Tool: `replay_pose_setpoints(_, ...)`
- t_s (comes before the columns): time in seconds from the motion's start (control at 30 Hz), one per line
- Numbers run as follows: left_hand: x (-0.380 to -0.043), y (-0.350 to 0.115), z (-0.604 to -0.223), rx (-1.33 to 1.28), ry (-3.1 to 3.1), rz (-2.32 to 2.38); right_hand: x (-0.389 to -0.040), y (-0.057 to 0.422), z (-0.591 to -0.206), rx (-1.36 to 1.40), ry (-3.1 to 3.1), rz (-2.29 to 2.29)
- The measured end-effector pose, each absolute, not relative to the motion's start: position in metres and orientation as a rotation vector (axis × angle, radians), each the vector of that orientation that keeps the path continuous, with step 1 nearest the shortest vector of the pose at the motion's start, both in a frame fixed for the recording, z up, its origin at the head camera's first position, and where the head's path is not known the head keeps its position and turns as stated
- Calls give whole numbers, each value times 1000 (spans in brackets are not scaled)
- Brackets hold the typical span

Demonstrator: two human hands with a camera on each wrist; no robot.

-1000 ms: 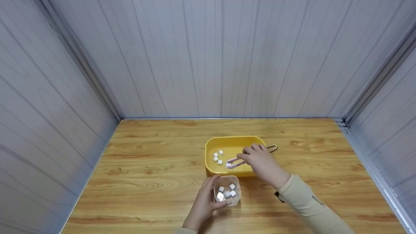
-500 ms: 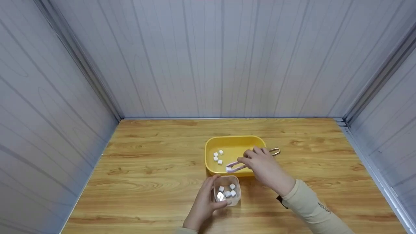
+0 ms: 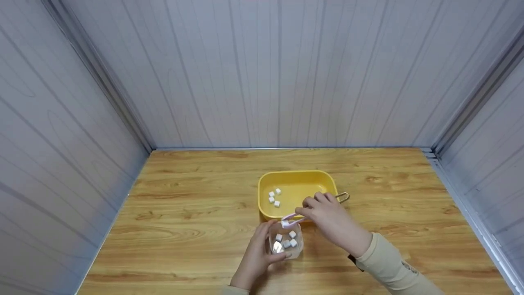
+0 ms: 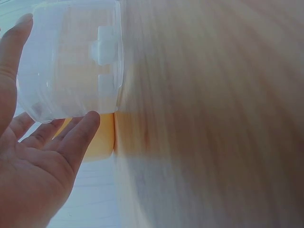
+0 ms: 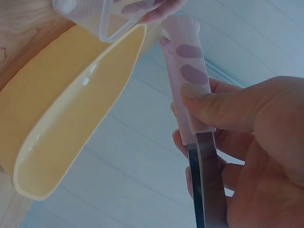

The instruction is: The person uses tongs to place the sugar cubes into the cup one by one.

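My right hand [image 3: 333, 219] pinches a pair of tongs [image 5: 183, 80] between thumb and fingers. They have pink sleeves on the tips and metal arms. A white cube [image 3: 285, 224] sits between the tips, above the far rim of a small clear plastic container [image 3: 300, 246]. Around the container's left side, my left hand [image 3: 258, 256] holds it with thumb and fingers on opposite sides. Several white cubes [image 3: 286, 243] lie inside it. Behind stands a yellow tray [image 3: 297, 173] with several more white cubes [image 3: 272, 199] at its left end.
Everything stands on a wood-grain table [image 3: 196, 213]. Pale panelled walls [image 3: 254, 73] enclose it at the back, left and right. The tray's near wall is close to the container's far side.
My right hand has brought the tongs and the cube out of the tray, toward me and slightly left, to the container's far rim. The left hand and container stay put.
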State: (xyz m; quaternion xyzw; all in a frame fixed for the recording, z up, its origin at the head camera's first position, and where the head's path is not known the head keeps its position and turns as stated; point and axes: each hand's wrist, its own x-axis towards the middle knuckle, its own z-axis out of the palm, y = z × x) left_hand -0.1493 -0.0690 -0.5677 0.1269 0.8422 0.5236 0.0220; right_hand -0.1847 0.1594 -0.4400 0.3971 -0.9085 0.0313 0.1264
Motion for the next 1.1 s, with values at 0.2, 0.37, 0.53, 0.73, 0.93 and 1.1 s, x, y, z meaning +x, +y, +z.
replay_pose_setpoints(0.2, -149, -69, -567, 414, 2620, 1628, -183, 157, -446, 1174, -2611, 96)
replay_pose_setpoints(0.37, -149, -69, -567, 417, 2640, 1617, -182, 155, -449, 1190, -2614, 118)
replay_pose_setpoints(0.53, -149, -68, -567, 402, 2630, 1634, -182, 155, -451, 1189, -2659, 106)
replay_pose_setpoints(0.73, -148, -69, -568, 431, 2661, 1635, -181, 155, -454, 1189, -2663, 115)
replay_pose_setpoints(0.93, -147, -69, -568, 436, 2655, 1650, -180, 154, -458, 1192, -2665, 114)
replay_pose_setpoints(1.1, -147, -69, -569, 443, 2655, 1651, -181, 154, -459, 1196, -2679, 116)
